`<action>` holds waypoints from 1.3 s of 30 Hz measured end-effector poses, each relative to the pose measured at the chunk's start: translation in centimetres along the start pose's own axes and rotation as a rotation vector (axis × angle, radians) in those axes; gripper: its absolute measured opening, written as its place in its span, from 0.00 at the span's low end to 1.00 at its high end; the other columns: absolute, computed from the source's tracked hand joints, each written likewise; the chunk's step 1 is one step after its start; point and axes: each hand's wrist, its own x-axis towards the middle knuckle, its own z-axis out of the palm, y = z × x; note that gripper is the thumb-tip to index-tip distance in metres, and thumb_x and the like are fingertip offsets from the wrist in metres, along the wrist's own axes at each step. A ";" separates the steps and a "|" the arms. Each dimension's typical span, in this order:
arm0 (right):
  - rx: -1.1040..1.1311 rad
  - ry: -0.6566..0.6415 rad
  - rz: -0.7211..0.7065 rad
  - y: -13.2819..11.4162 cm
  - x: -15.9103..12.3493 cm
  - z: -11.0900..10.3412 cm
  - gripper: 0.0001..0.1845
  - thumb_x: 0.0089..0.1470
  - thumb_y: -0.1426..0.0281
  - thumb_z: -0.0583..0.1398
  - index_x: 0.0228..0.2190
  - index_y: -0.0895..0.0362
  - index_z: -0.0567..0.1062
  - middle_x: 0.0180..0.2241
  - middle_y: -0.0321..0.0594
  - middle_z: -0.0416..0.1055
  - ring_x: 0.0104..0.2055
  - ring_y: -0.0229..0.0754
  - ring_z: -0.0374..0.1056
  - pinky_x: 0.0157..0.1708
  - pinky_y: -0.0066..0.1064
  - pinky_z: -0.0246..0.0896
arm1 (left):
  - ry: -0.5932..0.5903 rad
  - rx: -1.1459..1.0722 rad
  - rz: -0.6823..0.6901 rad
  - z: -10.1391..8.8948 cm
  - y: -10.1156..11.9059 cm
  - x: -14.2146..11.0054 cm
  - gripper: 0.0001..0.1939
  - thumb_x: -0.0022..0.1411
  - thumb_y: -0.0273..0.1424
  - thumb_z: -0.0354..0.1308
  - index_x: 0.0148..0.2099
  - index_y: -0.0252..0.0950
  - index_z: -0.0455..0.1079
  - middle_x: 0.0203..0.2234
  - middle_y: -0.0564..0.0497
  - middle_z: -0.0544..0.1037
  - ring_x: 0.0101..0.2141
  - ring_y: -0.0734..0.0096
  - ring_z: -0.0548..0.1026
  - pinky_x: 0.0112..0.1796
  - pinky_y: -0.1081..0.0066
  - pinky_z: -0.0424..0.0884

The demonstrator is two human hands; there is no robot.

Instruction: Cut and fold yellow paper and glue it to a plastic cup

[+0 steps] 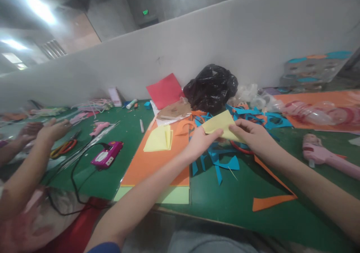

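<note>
Checking the hands first. What's each one on?

> Both on one piece of yellow paper (221, 127). The left hand (201, 144) pinches its lower left edge between thumb and fingers. The right hand (253, 136) pinches its right end the same way. Neither is spread flat.

Where's the paper, using the orange card sheet (154, 163) as reference?

> Held up just right of that sheet's right edge, above the green worktop (247, 181), over a scatter of blue paper offcuts (216, 159).

What's on the sheet?

> A stack of folded yellow paper (159, 138), with a light green sheet (171, 195) poking out from under its near edge.

Beyond it?

> Past the far edge: a red sheet (164, 91) and a black plastic bag (210, 89).

Left of it?

> A magenta device (107, 154) with a black cable, exact type unclear. Past that, a pink glue gun (99, 128) and orange-handled scissors (64, 149). A co-worker's hands (53, 130) are further left, well apart from the sheet, fingers spread.

Right side?

> Well right of it, a second pink glue gun (323, 155) lies on the worktop.
</note>
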 end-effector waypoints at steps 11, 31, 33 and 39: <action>-0.071 0.110 -0.032 -0.3 0.1 -0.3 0.24 0.52 0.45 0.62 0.29 0.54 0.76 0.27 0.37 0.70 0.28 0.39 0.62 0.27 0.30 0.57 | -0.051 -0.171 -0.064 -0.2 -0.7 0.4 0.23 0.54 0.42 0.71 0.45 0.31 0.75 0.33 0.46 0.82 0.33 0.69 0.80 0.46 0.61 0.76; -0.120 0.285 0.026 -0.5 1.1 -2.2 0.15 0.53 0.55 0.61 0.28 0.54 0.73 0.23 0.34 0.62 0.25 0.38 0.54 0.26 0.33 0.49 | 0.073 0.102 -0.078 -1.5 0.1 0.9 0.13 0.62 0.38 0.63 0.33 0.32 0.75 0.27 0.50 0.80 0.29 0.75 0.78 0.38 0.70 0.76; -0.109 0.289 0.022 -0.4 1.1 -2.3 0.16 0.52 0.54 0.62 0.27 0.54 0.72 0.23 0.34 0.62 0.24 0.38 0.54 0.26 0.33 0.49 | 0.073 0.116 -0.038 -1.5 0.1 0.9 0.14 0.62 0.40 0.63 0.36 0.33 0.76 0.29 0.50 0.80 0.30 0.74 0.78 0.40 0.69 0.76; -0.156 0.200 -0.074 -0.3 0.9 -1.3 0.18 0.53 0.51 0.60 0.27 0.53 0.73 0.23 0.35 0.65 0.26 0.40 0.57 0.26 0.32 0.51 | 0.034 0.144 -0.038 -0.9 0.1 0.5 0.20 0.57 0.47 0.67 0.37 0.33 0.73 0.31 0.49 0.80 0.31 0.71 0.78 0.41 0.66 0.74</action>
